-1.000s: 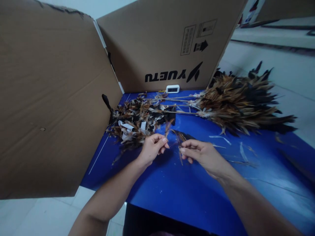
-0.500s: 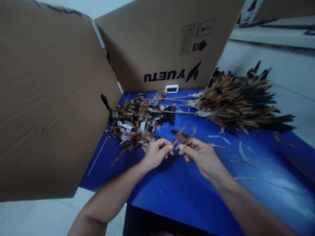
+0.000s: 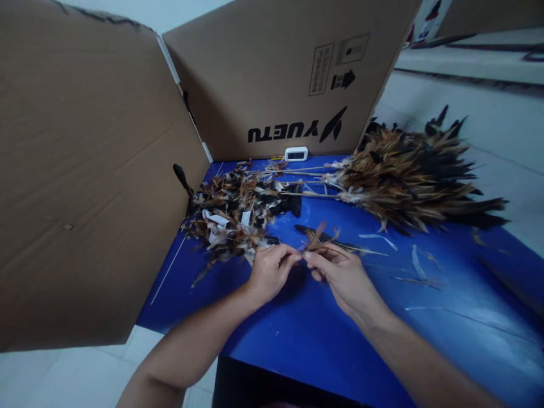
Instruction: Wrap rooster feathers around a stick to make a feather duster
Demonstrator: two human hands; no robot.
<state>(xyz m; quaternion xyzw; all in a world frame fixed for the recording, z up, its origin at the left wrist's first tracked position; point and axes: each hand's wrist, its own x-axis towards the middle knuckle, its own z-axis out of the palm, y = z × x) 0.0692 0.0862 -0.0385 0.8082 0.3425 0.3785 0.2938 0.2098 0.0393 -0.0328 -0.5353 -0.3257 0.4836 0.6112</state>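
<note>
My left hand [image 3: 274, 269] and my right hand [image 3: 338, 272] meet fingertip to fingertip above the blue table [image 3: 293, 334]. Small brown feathers [image 3: 317, 239] stick up from the pinch of my right hand. My left thumb and forefinger are pressed together at the lower ends of these feathers. Just behind the fingers a dark feather [image 3: 306, 229] lies on the table, its pale quill reaching right. A heap of loose brown, black and white feathers [image 3: 238, 204] spreads beyond my left hand.
Several feather dusters [image 3: 408, 175] with thin sticks lie at the back right. Cardboard panels [image 3: 263, 73] wall the left and back. A small white digital display [image 3: 296, 154] stands against the back panel. Clear strips [image 3: 419, 263] and stray feathers [image 3: 416, 280] lie at the right.
My hands have come together, the right one shifting slightly left, and the fingertips now touch. The held brown feathers have turned a little between them.
</note>
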